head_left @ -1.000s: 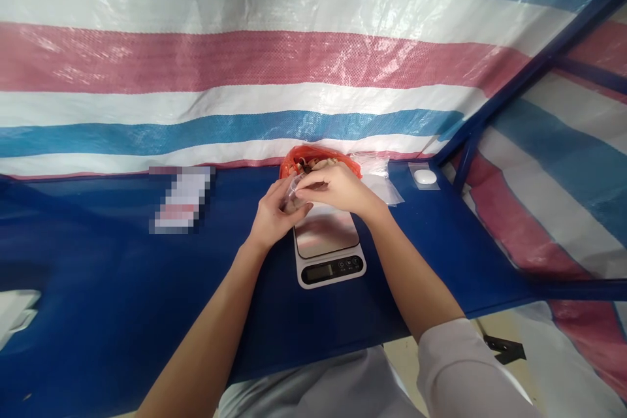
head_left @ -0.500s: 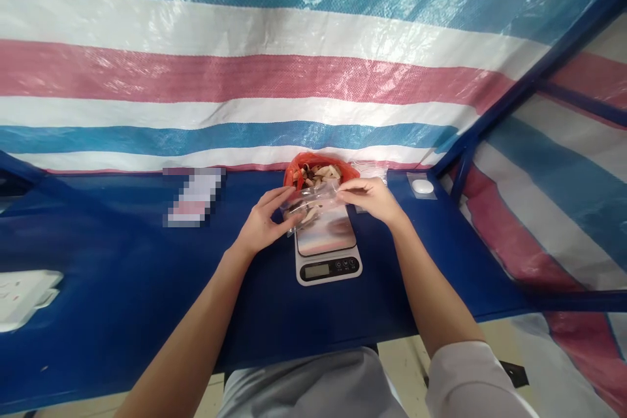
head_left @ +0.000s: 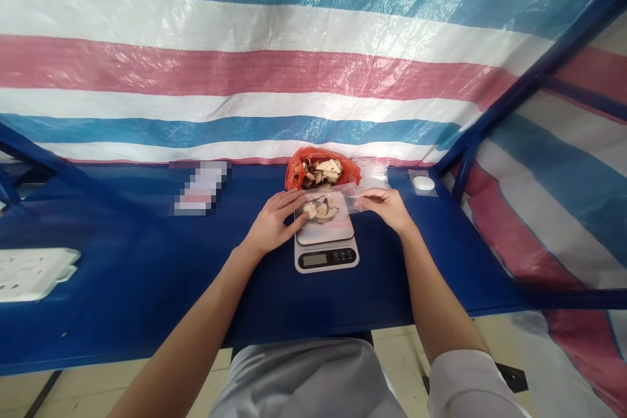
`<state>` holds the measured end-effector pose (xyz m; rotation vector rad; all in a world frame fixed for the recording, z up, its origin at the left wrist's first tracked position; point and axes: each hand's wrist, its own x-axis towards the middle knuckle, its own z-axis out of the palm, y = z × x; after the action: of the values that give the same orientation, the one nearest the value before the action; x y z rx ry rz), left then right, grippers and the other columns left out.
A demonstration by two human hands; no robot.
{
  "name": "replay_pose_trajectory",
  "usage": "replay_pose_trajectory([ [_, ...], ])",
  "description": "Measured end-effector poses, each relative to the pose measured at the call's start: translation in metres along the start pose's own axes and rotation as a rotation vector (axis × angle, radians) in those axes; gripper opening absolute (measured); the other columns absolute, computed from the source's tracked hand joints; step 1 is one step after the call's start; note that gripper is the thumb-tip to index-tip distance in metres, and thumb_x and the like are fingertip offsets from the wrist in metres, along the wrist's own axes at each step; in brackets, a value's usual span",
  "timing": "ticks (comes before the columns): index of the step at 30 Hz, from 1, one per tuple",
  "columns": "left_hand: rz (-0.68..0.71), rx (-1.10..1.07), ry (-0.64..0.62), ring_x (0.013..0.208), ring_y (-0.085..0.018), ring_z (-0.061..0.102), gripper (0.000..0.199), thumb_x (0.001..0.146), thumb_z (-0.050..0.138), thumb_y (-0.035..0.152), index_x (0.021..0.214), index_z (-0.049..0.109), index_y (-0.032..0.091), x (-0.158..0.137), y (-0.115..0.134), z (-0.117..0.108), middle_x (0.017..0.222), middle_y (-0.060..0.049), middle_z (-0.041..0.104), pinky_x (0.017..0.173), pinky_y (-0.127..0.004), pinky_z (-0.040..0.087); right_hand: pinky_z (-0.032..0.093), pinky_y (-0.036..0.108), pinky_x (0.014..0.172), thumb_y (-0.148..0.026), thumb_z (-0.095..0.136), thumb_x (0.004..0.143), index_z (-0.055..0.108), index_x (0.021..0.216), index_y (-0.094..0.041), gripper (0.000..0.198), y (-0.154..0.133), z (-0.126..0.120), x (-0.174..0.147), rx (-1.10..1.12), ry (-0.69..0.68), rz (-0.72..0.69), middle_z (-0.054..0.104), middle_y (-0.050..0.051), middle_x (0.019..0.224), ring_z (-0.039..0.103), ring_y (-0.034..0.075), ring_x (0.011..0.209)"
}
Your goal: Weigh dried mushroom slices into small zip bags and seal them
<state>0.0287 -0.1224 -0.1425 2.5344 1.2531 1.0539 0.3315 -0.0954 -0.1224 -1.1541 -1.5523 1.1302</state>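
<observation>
A clear plastic bag (head_left: 345, 198) with several pale, dark-edged dried slices (head_left: 323, 208), which look like mushroom, lies over the plate of a white digital kitchen scale (head_left: 326, 257). At the bag's left side is my left hand (head_left: 275, 222), its fingers along the top edge and its thumb near the slices, gripping the bag. My right hand (head_left: 388, 208) pinches the right end of the bag between thumb and fingers. Just behind the scale, an open red plastic bag (head_left: 292, 170) holds more such slices. The scale's display shows no readable figure.
Clear bags (head_left: 375, 174) lie at the back, right of the red bag. Farther right is a white oval object (head_left: 423, 184) on clear plastic. A blurred-out item (head_left: 202, 188) and a white power strip (head_left: 39, 273) lie left on the blue table (head_left: 161, 287). Striped sheeting (head_left: 274, 72) stands behind.
The clear bag has come down and lies flatter over the scale plate. My right hand has moved slightly right, drawing the bag's end outward. The view has shifted a little.
</observation>
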Motion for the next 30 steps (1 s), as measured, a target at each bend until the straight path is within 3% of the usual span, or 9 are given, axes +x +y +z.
replay_pose_trajectory([
  [7,0.037,-0.005,0.002,0.132,-0.030,0.060,0.041,0.098,0.055,0.044,0.125,0.071,0.017,0.009,-0.007,-0.002,0.133,-0.014,0.069,0.113,-0.051,0.047,0.059,0.036,0.074,-0.054,0.084,0.066,0.079,0.078,-0.020,0.036,0.004,0.001,-0.003,-0.049,-0.067,0.039,0.076,0.003,0.078,0.069,0.020,0.071],
  [10,-0.017,-0.038,0.038,0.132,-0.029,0.059,0.042,0.098,0.054,0.046,0.125,0.071,0.018,0.006,-0.012,-0.009,0.135,-0.013,0.068,0.114,-0.049,0.048,0.061,0.037,0.075,-0.057,0.082,0.069,0.079,0.082,-0.020,0.039,0.004,-0.003,-0.006,-0.038,-0.054,0.059,0.077,0.005,0.083,0.072,0.022,0.078],
  [14,-0.141,-0.005,0.115,0.130,-0.028,0.061,0.042,0.098,0.052,0.048,0.124,0.071,0.020,-0.008,-0.023,-0.021,0.132,-0.010,0.071,0.114,-0.049,0.048,0.063,0.039,0.079,-0.060,0.075,0.076,0.079,0.087,-0.019,0.043,0.006,-0.016,-0.012,-0.107,0.135,0.000,0.078,0.007,0.089,0.074,0.026,0.089],
  [18,-0.218,0.135,0.093,0.130,-0.030,0.061,0.044,0.098,0.049,0.048,0.124,0.072,0.020,-0.026,-0.031,-0.027,0.128,-0.011,0.073,0.115,-0.052,0.044,0.060,0.040,0.088,-0.052,0.065,0.089,0.078,0.096,-0.023,0.033,0.012,-0.023,-0.020,-0.498,0.301,-0.168,0.079,0.007,0.103,0.073,0.027,0.100],
  [23,-0.331,0.319,-0.125,0.145,-0.035,0.045,0.057,0.099,0.043,0.050,0.143,0.059,0.019,-0.041,-0.025,-0.024,0.152,-0.012,0.053,0.119,-0.057,0.035,0.055,0.044,0.103,-0.045,0.056,0.096,0.075,0.113,-0.025,0.032,0.033,-0.022,-0.029,-0.963,0.207,-0.344,0.071,0.008,0.131,0.066,0.029,0.123],
  [30,-0.360,0.396,-0.215,0.149,-0.038,0.038,0.058,0.098,0.043,0.054,0.146,0.056,0.024,-0.041,-0.022,-0.021,0.158,-0.012,0.045,0.121,-0.061,0.028,0.045,0.050,0.116,-0.042,0.046,0.101,0.069,0.129,-0.024,0.040,0.055,-0.023,-0.029,-1.093,0.068,-0.319,0.060,0.010,0.147,0.053,0.031,0.139],
])
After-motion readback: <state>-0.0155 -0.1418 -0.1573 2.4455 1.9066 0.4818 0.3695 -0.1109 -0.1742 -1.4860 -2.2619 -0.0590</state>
